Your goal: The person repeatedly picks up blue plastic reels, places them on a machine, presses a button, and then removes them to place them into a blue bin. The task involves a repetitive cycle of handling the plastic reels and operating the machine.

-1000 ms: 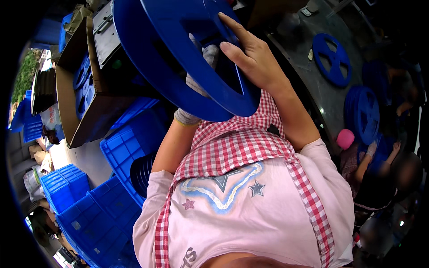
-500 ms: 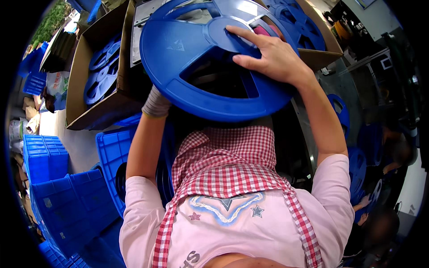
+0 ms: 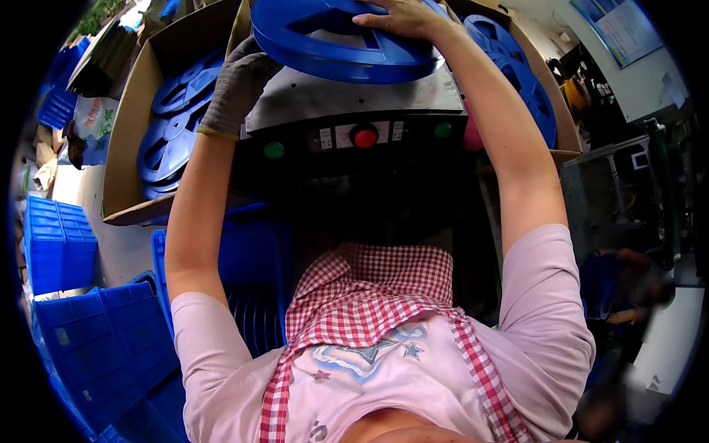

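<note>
A large blue plastic reel [image 3: 325, 59] with cut-out windows is tilted over the metal top of a machine [image 3: 354, 96], its far part cut off by the upper edge. Wearing a grey glove, my left hand [image 3: 242, 83] is closed on the reel's left rim, with the fingertips partly hidden. My bare right hand [image 3: 406, 18] grips the reel from its upper right side, thumb lying across the face near the hub. The machine's dark front panel has a red button [image 3: 364, 136] between two green buttons [image 3: 274, 150].
Cardboard boxes holding blue reels stand left [image 3: 122, 162] and right [image 3: 565, 133] of the machine. Blue plastic crates [image 3: 103, 347] are stacked at lower left. Several dark discs sit in a blue bin [image 3: 240, 236] by my left arm. Another person's arm [image 3: 628, 316] shows at far right.
Both hands have carried the reel up and away from my body, over the machine, uncovering its front panel and buttons. My left glove now shows beside the rim.
</note>
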Demonstrator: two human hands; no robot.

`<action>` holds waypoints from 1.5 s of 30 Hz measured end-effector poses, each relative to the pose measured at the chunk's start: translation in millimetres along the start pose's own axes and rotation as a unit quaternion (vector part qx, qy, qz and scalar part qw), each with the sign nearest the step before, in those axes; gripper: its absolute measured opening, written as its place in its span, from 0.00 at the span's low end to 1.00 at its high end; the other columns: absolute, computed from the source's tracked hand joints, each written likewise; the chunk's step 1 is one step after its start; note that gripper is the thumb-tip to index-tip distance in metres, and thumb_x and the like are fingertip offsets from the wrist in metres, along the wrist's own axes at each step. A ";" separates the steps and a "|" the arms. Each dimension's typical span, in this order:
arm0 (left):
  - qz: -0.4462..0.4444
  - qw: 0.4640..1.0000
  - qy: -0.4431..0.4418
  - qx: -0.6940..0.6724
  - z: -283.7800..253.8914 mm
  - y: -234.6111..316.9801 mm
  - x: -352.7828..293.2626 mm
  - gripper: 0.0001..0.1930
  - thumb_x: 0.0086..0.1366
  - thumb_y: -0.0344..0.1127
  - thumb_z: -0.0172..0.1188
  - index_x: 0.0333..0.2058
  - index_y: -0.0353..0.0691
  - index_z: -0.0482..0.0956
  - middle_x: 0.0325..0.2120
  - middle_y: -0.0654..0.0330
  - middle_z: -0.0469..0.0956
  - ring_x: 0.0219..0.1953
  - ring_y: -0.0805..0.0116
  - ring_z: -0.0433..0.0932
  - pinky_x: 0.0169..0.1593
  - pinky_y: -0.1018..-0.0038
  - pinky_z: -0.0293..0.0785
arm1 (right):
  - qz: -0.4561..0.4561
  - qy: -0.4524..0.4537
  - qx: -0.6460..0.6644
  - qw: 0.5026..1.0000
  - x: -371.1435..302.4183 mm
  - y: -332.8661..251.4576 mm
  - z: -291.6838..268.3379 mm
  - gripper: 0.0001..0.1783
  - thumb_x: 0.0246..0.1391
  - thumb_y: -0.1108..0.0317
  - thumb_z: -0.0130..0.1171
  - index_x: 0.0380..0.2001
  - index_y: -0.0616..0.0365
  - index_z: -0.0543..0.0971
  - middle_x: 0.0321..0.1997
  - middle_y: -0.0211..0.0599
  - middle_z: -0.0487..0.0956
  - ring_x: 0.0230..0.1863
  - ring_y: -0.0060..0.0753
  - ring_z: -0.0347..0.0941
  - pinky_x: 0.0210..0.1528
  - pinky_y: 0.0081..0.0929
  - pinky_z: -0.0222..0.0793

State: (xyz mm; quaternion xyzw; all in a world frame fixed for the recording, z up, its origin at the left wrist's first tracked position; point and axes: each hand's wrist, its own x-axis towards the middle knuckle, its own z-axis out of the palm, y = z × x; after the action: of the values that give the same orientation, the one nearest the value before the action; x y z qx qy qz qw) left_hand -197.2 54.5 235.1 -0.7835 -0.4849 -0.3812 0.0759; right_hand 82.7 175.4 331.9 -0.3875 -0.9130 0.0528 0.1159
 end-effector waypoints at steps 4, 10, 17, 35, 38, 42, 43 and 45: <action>-0.077 0.995 -0.034 -0.048 -8.3 6.9 -8.4 0.09 0.61 0.30 0.60 0.40 0.42 0.83 0.46 0.60 0.78 0.51 0.65 0.75 0.56 0.75 0.73 | 0.027 -0.072 0.025 0.997 5.9 -11.6 -0.7 0.43 0.50 0.30 0.48 0.65 0.38 0.61 0.59 0.57 0.70 0.61 0.56 0.65 0.64 0.42 0.57; -0.346 0.777 0.084 -0.519 -13.1 0.9 -40.2 0.25 0.64 0.31 0.57 0.59 0.39 0.64 0.49 0.48 0.74 0.54 0.59 0.73 0.56 0.70 0.72 | 0.002 0.057 -0.043 0.997 -18.2 -0.5 17.3 0.43 0.52 0.32 0.47 0.66 0.42 0.59 0.65 0.55 0.63 0.66 0.53 0.58 0.67 0.40 0.51; -0.301 0.952 -0.023 -0.045 -19.3 85.8 -115.8 0.41 0.56 0.36 0.67 0.64 0.40 0.52 0.55 0.42 0.67 0.57 0.50 0.69 0.61 0.63 0.66 | 0.032 0.170 -0.051 0.984 -180.3 51.8 62.5 0.53 0.36 0.46 0.73 0.66 0.33 0.57 0.65 0.43 0.60 0.70 0.48 0.48 0.68 0.44 0.53; -0.313 0.948 0.037 -0.039 -23.3 141.3 -140.7 0.31 0.61 0.25 0.55 0.63 0.38 0.58 0.60 0.50 0.64 0.60 0.56 0.66 0.63 0.65 0.62 | 0.263 0.174 -0.090 0.945 -223.3 263.2 74.3 0.35 0.45 0.62 0.60 0.60 0.46 0.66 0.59 0.44 0.69 0.60 0.52 0.63 0.60 0.43 0.63; -0.341 0.939 0.026 -0.030 -34.4 151.9 -156.2 0.29 0.61 0.24 0.54 0.62 0.39 0.60 0.59 0.51 0.66 0.60 0.57 0.66 0.63 0.66 0.62 | 0.394 0.063 -0.132 0.907 -243.0 333.4 67.6 0.38 0.45 0.62 0.59 0.63 0.50 0.62 0.62 0.43 0.67 0.63 0.55 0.60 0.61 0.47 0.61; -0.372 0.928 0.004 -0.026 -36.7 166.1 -148.7 0.27 0.61 0.21 0.53 0.60 0.41 0.64 0.56 0.54 0.70 0.58 0.58 0.68 0.62 0.67 0.64 | 0.442 -0.024 -0.132 0.887 -245.4 370.8 75.4 0.43 0.45 0.67 0.61 0.66 0.49 0.56 0.68 0.37 0.60 0.68 0.53 0.52 0.66 0.45 0.56; -0.376 0.926 -0.007 -0.025 -39.0 168.7 -143.0 0.27 0.61 0.21 0.53 0.60 0.41 0.65 0.55 0.55 0.70 0.57 0.59 0.69 0.61 0.67 0.64 | 0.439 -0.060 -0.129 0.887 -241.7 372.2 77.8 0.46 0.45 0.68 0.61 0.67 0.47 0.53 0.69 0.35 0.58 0.70 0.52 0.49 0.67 0.45 0.55; -0.345 0.938 -0.023 0.008 -36.1 171.4 -128.4 0.27 0.60 0.19 0.53 0.59 0.40 0.66 0.55 0.54 0.70 0.55 0.60 0.70 0.60 0.69 0.65 | 0.463 -0.093 -0.123 0.873 -234.9 381.8 84.0 0.48 0.44 0.70 0.60 0.68 0.45 0.50 0.71 0.33 0.56 0.71 0.50 0.46 0.67 0.45 0.53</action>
State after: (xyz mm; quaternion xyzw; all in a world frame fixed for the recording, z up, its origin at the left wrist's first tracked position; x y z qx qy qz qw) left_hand -106.7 -142.0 217.1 -0.5756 -0.7303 -0.3622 -0.0649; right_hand 485.0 270.7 139.4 -0.7703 -0.6347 0.0236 -0.0564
